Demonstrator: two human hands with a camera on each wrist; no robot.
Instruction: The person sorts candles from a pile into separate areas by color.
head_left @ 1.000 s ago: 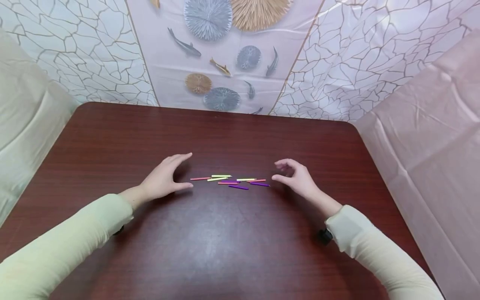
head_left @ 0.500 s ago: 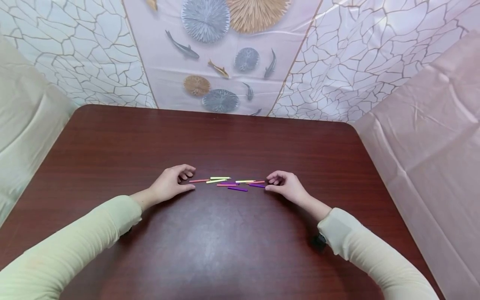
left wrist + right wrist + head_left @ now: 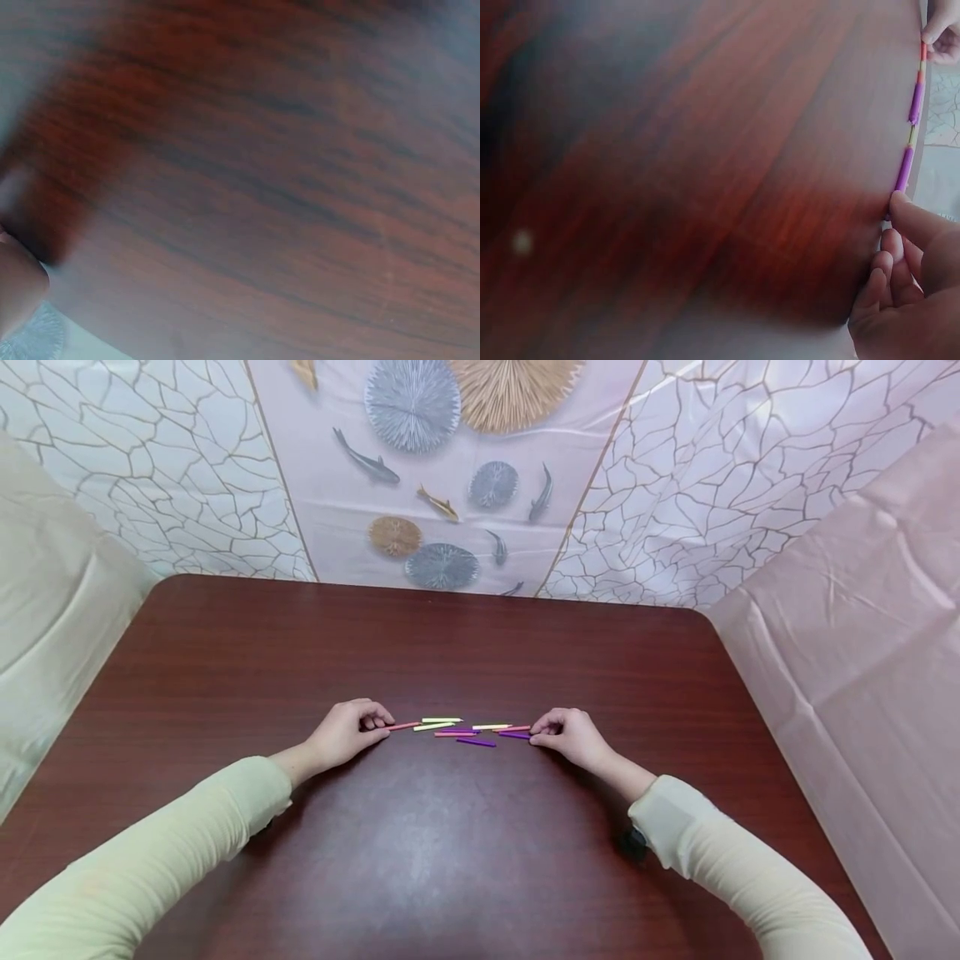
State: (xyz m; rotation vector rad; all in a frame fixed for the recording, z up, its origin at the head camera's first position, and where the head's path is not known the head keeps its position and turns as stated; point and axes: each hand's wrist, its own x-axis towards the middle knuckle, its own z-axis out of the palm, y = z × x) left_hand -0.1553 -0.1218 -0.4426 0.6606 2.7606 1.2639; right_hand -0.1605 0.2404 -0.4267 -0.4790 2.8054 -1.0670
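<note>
Several thin candles in yellow, coral and purple lie loosely in a row on the brown table. My left hand (image 3: pixel 341 732) pinches the outer end of a coral candle (image 3: pixel 405 726) at the left of the row. My right hand (image 3: pixel 576 737) pinches the outer end of a purple candle (image 3: pixel 513 735) at the right, thumb and fingertips meeting on it. Between them lie yellow candles (image 3: pixel 442 720), another coral candle (image 3: pixel 453 734) and another purple candle (image 3: pixel 477 742). In the left wrist view, only part of the left hand (image 3: pixel 21 289) shows at the edge, its candle out of sight.
The glossy wooden table (image 3: pixel 420 852) reaches a patterned cloth backdrop (image 3: pixel 442 485) behind. Pale cloth hangs along the left and right sides. A small dark device (image 3: pixel 633 842) sits at the right wrist.
Both hands have moved inward to the ends of the row, and their spread fingers have closed. The left now grips a coral candle, the right a purple one.
</note>
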